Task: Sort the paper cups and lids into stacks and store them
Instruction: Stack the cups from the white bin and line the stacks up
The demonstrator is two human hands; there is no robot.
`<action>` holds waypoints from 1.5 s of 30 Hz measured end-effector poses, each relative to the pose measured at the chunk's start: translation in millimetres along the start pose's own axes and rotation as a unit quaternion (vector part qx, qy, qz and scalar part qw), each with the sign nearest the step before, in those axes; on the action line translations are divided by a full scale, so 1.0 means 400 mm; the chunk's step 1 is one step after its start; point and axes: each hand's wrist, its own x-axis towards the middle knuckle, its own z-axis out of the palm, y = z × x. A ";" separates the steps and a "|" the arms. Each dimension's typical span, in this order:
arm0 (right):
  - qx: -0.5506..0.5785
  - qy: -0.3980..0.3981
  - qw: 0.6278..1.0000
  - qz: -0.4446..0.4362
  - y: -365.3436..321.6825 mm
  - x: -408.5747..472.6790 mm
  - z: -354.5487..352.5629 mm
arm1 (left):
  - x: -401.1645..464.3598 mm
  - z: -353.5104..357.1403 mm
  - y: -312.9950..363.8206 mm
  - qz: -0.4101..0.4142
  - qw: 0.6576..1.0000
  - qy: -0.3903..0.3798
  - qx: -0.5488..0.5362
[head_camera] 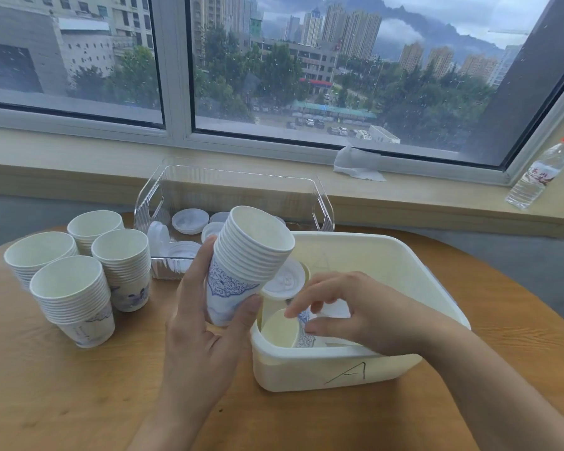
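My left hand (202,307) grips a tilted stack of white paper cups with a blue pattern (248,262), held just left of a white bin marked "A" (355,369). My right hand (355,307) reaches into that bin, its fingers curled around a loose cup (290,330) lying on its side. A cup with a white lid (285,281) stands in the bin behind it. Several more cup stacks (79,278) stand on the table at the left. A clear bin (228,187) behind holds several white lids (189,221).
The round wooden table (79,402) carries everything. A window sill runs behind it with a crumpled tissue (358,164) and a water bottle (541,174) at the right. Past the table's edges the floor drops away.
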 end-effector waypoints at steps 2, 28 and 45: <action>0.013 -0.006 1.000 0.008 0.004 0.002 -0.001 | 0.001 0.001 0.001 0.005 1.000 0.000 -0.001; 0.219 0.405 0.886 -0.056 -0.015 -0.075 -0.137 | -0.005 -0.003 -0.006 0.031 0.999 0.016 0.000; 0.089 0.339 0.932 -0.089 -0.111 -0.043 -0.092 | 0.005 -0.007 0.002 0.067 0.997 0.013 0.032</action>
